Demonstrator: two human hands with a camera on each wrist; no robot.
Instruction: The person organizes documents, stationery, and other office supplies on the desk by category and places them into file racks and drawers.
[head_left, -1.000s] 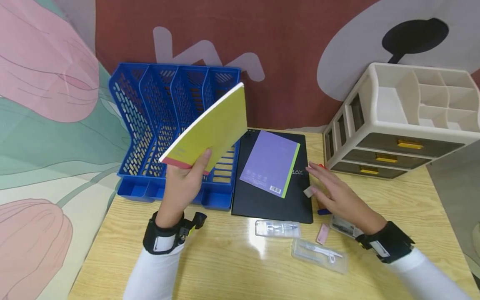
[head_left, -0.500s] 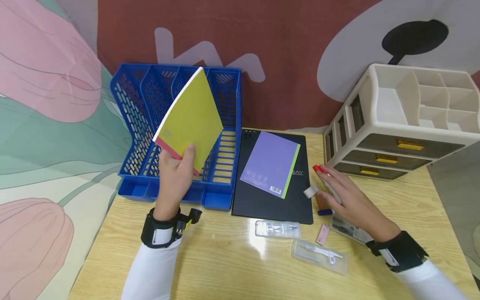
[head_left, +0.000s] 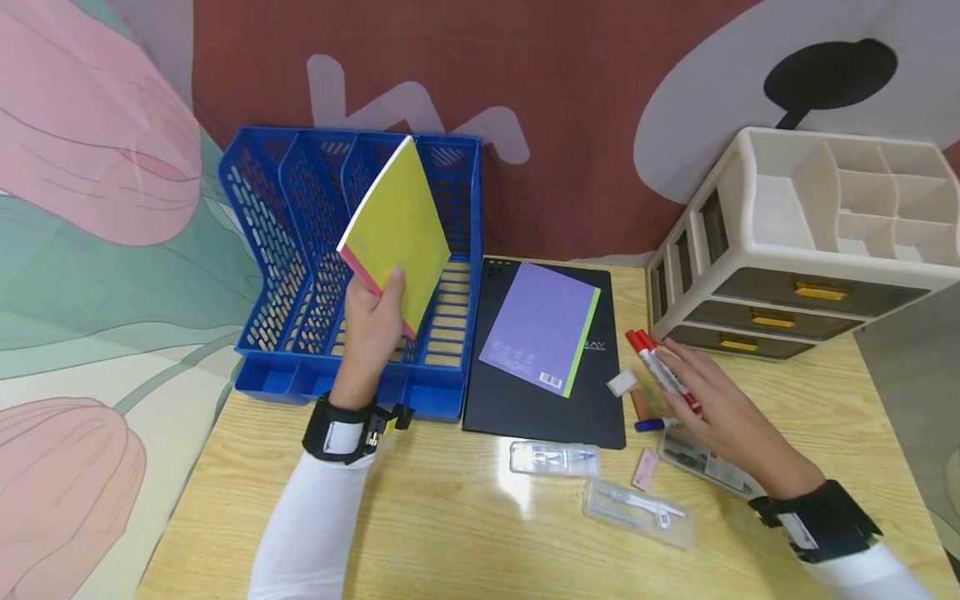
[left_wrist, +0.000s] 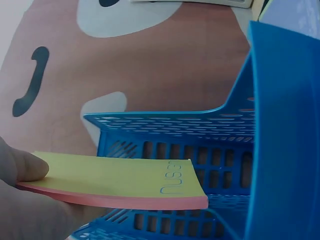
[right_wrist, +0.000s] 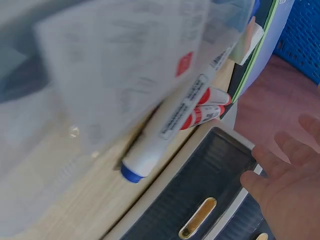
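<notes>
A yellow notebook (head_left: 408,221) with a pink spine is held upright by my left hand (head_left: 373,325), thumb across the cover. It stands over the blue file rack (head_left: 441,398), among the dividers on its right side; the left wrist view shows its near end close to a divider. My right hand (head_left: 723,417) hovers with extended fingers over two red-capped markers (head_left: 667,371). In the right wrist view the hand (right_wrist: 292,185) appears apart from the markers. Beside them lie a blue-capped marker (head_left: 649,425), a white eraser (head_left: 622,382) and a small brown piece (head_left: 640,402).
A purple notebook (head_left: 536,325) lies on a black board (head_left: 498,408). Nearer are clear cases (head_left: 555,457), a compass case (head_left: 637,512), a pink eraser (head_left: 645,468) and another clear box (head_left: 708,467). A white drawer unit (head_left: 750,250) stands at the back right.
My left hand has carried the yellow notebook left over the rack, then slightly back right. My right hand has drawn back toward the near right, leaving the red markers uncovered.
</notes>
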